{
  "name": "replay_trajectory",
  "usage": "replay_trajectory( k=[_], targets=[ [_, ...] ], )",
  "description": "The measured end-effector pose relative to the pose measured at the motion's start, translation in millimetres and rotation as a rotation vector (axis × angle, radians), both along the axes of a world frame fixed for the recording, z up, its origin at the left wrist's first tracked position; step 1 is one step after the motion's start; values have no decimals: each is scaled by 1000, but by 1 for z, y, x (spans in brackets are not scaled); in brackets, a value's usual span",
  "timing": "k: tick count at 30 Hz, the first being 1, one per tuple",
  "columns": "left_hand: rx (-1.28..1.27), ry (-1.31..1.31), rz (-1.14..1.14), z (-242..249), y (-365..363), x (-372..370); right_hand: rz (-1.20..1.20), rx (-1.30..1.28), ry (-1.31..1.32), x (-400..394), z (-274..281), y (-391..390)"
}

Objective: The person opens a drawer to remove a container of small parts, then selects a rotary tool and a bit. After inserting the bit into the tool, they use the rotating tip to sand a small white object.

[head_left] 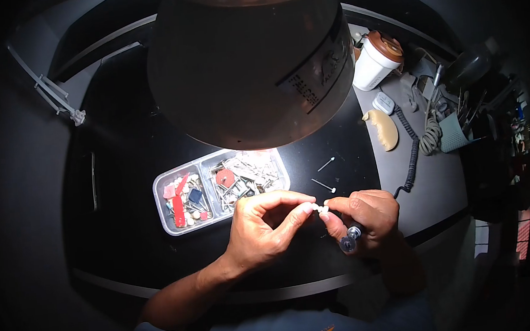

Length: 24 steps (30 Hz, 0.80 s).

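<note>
Between the fingertips of both hands, over the black table, is a small white dental bridge [322, 209] with tooth-like units. My left hand [262, 226] is closed on it from the left, pinching with thumb and forefinger. My right hand [371, 215] meets its right side with thumb and forefinger. That same hand is wrapped round a rotary handpiece [350, 237], whose dark, shiny end sticks out below the thumb. The handpiece's working tip cannot be made out. Just beyond the hands lie a thin pointed bur [326, 164] and a white-headed polishing bur [324, 186].
A clear two-part plastic box [163, 201] of burs, discs and tooth pieces stands behind my left hand. A large lamp shade [245, 73] hangs low over the table. To the right are a beige dental arch [383, 130], a coiled cord [411, 154], a lidded cup [374, 66] and a tool holder [452, 133].
</note>
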<state>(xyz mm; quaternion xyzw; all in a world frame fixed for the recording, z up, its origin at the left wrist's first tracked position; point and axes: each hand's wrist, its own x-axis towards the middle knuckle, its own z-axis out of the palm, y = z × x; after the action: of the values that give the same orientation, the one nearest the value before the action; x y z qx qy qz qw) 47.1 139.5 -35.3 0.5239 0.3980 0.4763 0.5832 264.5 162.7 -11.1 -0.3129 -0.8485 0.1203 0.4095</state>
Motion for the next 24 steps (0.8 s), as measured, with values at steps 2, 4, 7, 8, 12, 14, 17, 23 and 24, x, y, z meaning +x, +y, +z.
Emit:
replay_trajectory(
  k=[2,4,7,8,12,14,17,23,24],
  targets=[
    [-22,-16,-5,-1,0,0,-1,-3,0,0,0,0],
    [-17,-34,-14,-3,-1,0,2,-2,3,0,0,0],
    [-25,-73,-49,-2,-2,-1,16,-21,-11,1,3,0],
    [-31,-87,-65,-2,-2,-1,23,-17,-8,0,3,0],
    [-16,-72,-95,1,-1,-3,68,-15,-15,-2,2,2],
    [-8,-103,-108,0,-2,-3,98,-20,-23,0,0,2],
    [50,-3,-112,-1,-1,-4,109,-48,-80,-1,0,0],
    [18,-7,-70,3,-2,-1,87,-133,33,-1,-2,0],
    [-23,-44,-63,5,-2,0,47,-118,70,-1,-4,0]
  ],
)
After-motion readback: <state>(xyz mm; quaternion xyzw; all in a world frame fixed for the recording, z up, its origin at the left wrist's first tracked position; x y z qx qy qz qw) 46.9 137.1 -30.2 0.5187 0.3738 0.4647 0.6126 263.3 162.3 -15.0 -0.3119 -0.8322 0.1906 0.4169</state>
